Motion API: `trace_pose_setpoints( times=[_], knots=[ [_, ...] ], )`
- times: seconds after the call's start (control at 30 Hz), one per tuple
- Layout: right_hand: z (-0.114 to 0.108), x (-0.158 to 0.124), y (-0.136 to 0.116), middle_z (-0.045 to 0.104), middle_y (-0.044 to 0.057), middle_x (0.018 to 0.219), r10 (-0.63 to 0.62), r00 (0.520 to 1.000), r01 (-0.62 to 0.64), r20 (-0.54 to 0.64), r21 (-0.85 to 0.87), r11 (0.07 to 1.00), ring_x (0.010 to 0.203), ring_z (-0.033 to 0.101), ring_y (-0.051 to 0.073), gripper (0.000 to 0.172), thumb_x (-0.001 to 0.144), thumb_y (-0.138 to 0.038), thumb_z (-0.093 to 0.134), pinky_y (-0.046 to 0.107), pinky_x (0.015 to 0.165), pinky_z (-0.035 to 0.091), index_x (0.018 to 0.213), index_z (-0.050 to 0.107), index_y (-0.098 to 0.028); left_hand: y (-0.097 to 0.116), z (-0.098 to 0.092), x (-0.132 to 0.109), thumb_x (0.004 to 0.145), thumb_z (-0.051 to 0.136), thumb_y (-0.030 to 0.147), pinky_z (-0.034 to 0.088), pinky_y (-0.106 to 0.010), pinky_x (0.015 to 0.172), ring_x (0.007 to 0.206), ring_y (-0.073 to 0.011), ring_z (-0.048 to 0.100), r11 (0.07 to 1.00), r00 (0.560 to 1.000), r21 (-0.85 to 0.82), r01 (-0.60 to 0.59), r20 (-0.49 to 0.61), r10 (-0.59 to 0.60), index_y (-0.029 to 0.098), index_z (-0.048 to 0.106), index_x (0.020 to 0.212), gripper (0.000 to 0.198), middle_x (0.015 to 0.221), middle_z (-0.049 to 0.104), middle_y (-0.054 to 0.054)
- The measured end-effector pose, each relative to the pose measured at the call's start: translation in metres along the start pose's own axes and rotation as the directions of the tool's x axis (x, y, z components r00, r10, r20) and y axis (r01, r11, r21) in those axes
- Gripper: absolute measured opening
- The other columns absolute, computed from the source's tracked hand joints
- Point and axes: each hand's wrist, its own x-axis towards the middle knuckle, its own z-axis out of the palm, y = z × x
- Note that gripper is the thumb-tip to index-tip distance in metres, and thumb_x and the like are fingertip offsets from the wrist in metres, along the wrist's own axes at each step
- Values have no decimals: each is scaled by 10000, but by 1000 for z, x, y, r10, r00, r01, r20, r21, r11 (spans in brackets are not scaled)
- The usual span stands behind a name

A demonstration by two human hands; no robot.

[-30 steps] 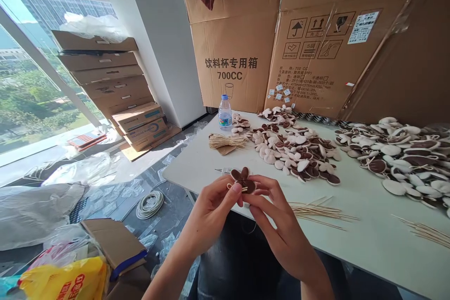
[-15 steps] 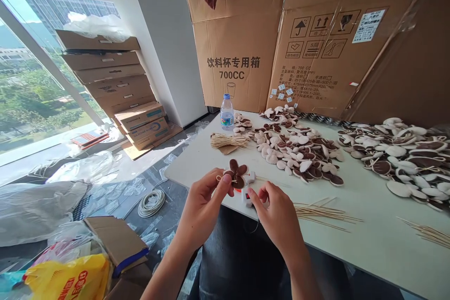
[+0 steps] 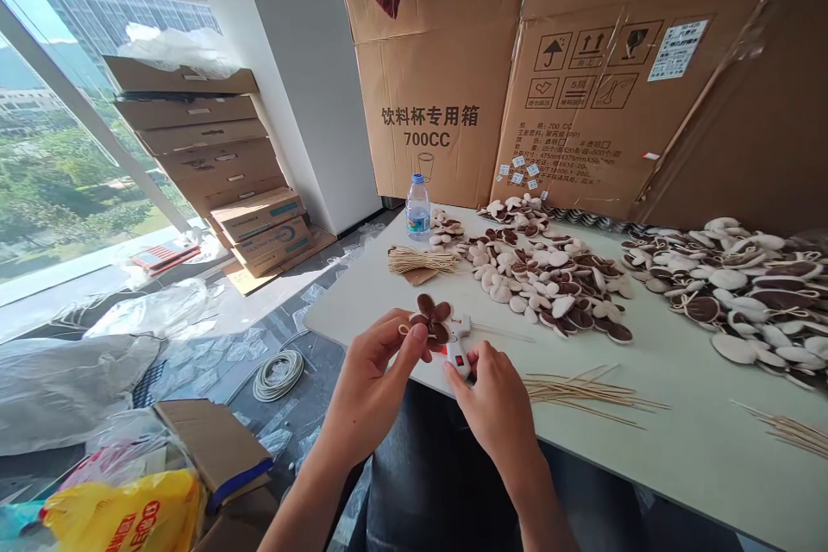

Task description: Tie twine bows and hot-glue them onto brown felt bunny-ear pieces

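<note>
A brown felt flower (image 3: 432,317) with rounded petals is pinched between the thumb and fingers of my left hand (image 3: 372,371). A small pale cord loop sticks out beside that thumb. Just to the right, my right hand (image 3: 497,397) has its thumb and fingers closed round the lower end of a white glue gun (image 3: 458,354). The gun has a red switch, and a clear glue stick (image 3: 498,332) runs out from it over the table. Close by my right hand lie loose thin wooden sticks (image 3: 588,392).
On the white table (image 3: 362,297) are a heap of brown and cream felt flowers (image 3: 549,276), a larger pile of felt pieces (image 3: 756,293), a tied stick bundle (image 3: 422,260) and a water bottle (image 3: 417,207). Cardboard boxes (image 3: 440,69) stand behind. More sticks (image 3: 786,427) lie at right.
My right hand has moved slightly left and down, from beside the glue gun to closing on it. My left hand still holds the flower, which is turned a little.
</note>
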Motion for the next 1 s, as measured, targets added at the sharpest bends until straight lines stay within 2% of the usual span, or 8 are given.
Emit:
trace_pose_setpoints(
  times=[0.17,0.27,0.43,0.57,0.73,0.87,1.0],
  knots=[
    [-11,5,-3,682,30,663,153,988,-146,-31,171,974,663,664,326,281,935,-503,699,370,637,387,860,520,-301,-1,-3,-2,1142,584,429,465,-313,842,907,-204,645,999,1000,45,-12,-10,12,191,673,759,460,923,718,-53],
    [-17,9,-1,703,20,679,209,978,-189,-19,353,916,654,667,291,347,901,-585,741,367,648,438,877,564,-287,-2,-4,-3,1146,579,419,453,-315,831,890,-199,642,998,1000,65,-17,-16,18,191,672,757,460,917,725,-46],
    [-21,17,3,795,58,834,262,964,-227,54,684,694,743,700,245,462,846,-655,827,358,695,539,882,603,-253,0,-8,-1,1144,586,413,457,-314,826,905,-201,657,998,1000,62,0,4,0,194,685,771,443,911,728,-43],
    [-27,18,4,832,63,927,297,951,-226,88,853,471,911,757,256,450,816,-572,916,350,768,563,920,622,-247,0,-12,0,1142,588,420,476,-324,853,938,-211,693,998,999,60,-8,-33,10,198,679,767,445,927,746,-47],
    [-39,17,3,790,26,992,270,956,-192,114,940,282,981,743,239,458,732,-464,1000,336,805,555,1033,722,-258,-6,-13,1,1124,611,411,513,-344,858,938,-223,719,995,995,98,-17,-92,26,206,703,774,416,919,747,-48],
    [-49,16,-2,748,24,1006,202,972,-168,121,958,231,922,662,209,551,762,-436,986,342,844,533,1242,778,-264,-12,-12,2,1099,631,362,561,-350,834,900,-217,736,990,989,141,-15,-144,35,207,757,841,326,952,745,-54],
    [-57,10,-8,674,-9,852,73,985,-169,158,965,202,822,566,183,407,834,-373,946,322,793,485,1183,762,-273,-15,-11,3,1087,631,340,583,-365,848,918,-223,760,983,988,186,-11,-150,40,209,779,885,283,1007,752,-65]
  ],
)
